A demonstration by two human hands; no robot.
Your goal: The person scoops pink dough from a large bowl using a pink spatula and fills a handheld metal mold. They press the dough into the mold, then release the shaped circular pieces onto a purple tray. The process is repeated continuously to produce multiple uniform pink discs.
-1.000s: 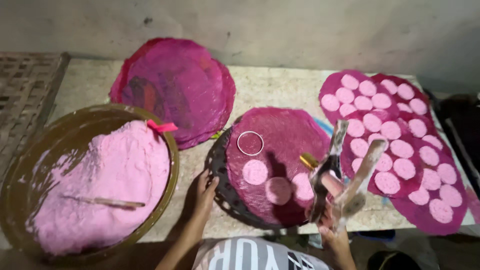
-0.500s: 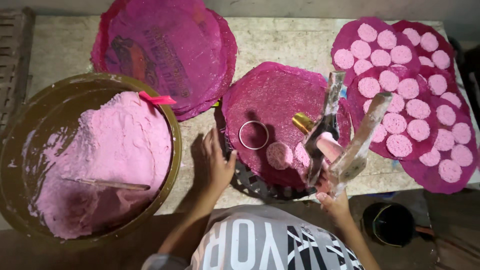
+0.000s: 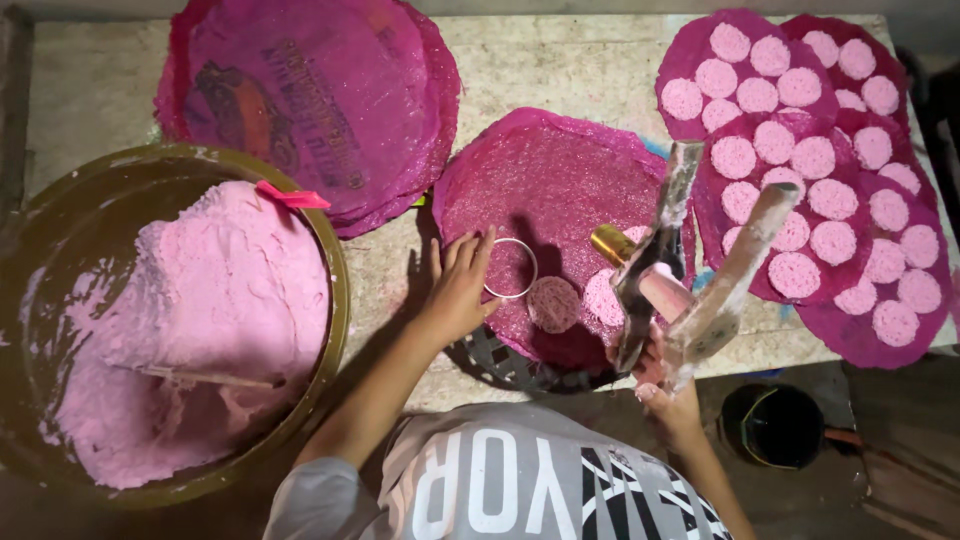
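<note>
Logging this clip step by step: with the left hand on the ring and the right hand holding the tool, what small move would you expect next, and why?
Probably fill the metal ring. The left hand steadies it on the magenta sheet, and it looks empty beside two formed pink discs. The right hand holds the caked scoop tool raised just right of it, so a short move left seems likely.

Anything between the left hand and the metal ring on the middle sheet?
Nothing visible. The left hand already has its fingers against the thin round metal ring, which lies flat on the magenta round sheet.
</note>
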